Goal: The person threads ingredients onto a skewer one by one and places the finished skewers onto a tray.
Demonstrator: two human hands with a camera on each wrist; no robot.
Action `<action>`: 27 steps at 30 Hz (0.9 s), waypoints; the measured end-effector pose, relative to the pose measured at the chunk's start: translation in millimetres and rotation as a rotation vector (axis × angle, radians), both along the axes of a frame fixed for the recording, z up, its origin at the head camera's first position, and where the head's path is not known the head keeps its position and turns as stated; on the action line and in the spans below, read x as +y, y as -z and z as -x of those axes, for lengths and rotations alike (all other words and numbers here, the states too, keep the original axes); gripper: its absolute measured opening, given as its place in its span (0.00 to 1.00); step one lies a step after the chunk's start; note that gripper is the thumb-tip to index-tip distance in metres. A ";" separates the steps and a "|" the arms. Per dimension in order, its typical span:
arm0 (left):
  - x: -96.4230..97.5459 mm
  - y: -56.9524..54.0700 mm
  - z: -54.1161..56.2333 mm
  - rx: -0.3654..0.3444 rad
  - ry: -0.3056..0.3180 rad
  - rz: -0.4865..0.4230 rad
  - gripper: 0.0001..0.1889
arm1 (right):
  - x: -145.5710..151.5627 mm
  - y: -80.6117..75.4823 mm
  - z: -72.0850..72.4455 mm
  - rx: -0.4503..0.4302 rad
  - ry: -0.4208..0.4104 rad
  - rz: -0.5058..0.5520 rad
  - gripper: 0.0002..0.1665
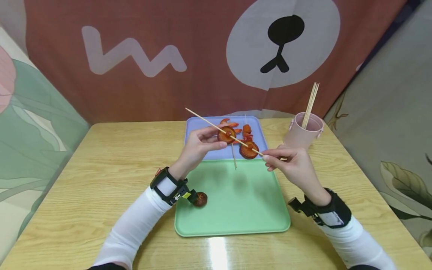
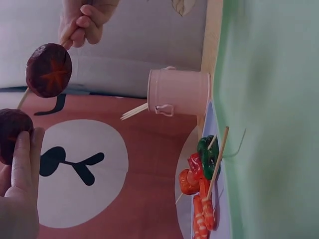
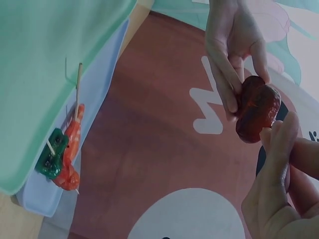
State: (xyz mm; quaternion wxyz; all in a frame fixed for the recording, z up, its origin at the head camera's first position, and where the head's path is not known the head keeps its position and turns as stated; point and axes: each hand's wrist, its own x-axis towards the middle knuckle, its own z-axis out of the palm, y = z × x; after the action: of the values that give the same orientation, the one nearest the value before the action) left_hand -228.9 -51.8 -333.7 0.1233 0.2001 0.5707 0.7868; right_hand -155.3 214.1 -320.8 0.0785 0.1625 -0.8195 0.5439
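Over the trays, a wooden skewer (image 1: 206, 120) slants down to the right, with two brown shiitake mushrooms on it. My left hand (image 1: 200, 144) holds the left mushroom (image 1: 222, 137) by its edges, fingers on one side and thumb on the other. My right hand (image 1: 297, 167) pinches the skewer's lower right end, just past the right mushroom (image 1: 245, 153). In the left wrist view, the darker cap (image 2: 42, 74) of the right mushroom shows a star-shaped cut. Another mushroom (image 1: 201, 199) lies at the left of the green tray (image 1: 236, 221), beside my left wrist.
Behind the green tray is a blue-purple tray (image 1: 190, 127) with filled skewers: shrimp (image 3: 75, 134), a green piece (image 3: 52, 157) and orange-red pieces (image 1: 247, 131). A pink bucket (image 1: 298, 137) with several bare skewers (image 1: 311, 103) stands at the back right of the wooden table (image 1: 111, 176).
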 end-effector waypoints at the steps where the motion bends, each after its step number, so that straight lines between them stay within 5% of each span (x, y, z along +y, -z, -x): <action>1: 0.5 0.8 -0.3 -0.002 -0.002 0.004 0.24 | -0.1 0.1 -0.2 0.000 0.004 -0.006 0.08; 20: 2.3 8.1 2.8 -0.001 0.008 0.001 0.23 | 1.0 1.3 0.8 0.003 0.035 -0.029 0.08; 27: -9.9 -0.2 5.5 -0.010 0.041 0.165 0.28 | 4.4 4.8 4.1 -0.001 0.054 -0.009 0.09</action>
State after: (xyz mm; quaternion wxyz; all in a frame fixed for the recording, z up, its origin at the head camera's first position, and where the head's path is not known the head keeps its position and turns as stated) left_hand -234.5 -61.7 -333.5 0.1582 0.1970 0.6288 0.7354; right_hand -159.4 218.6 -325.6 0.0919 0.1402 -0.8260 0.5381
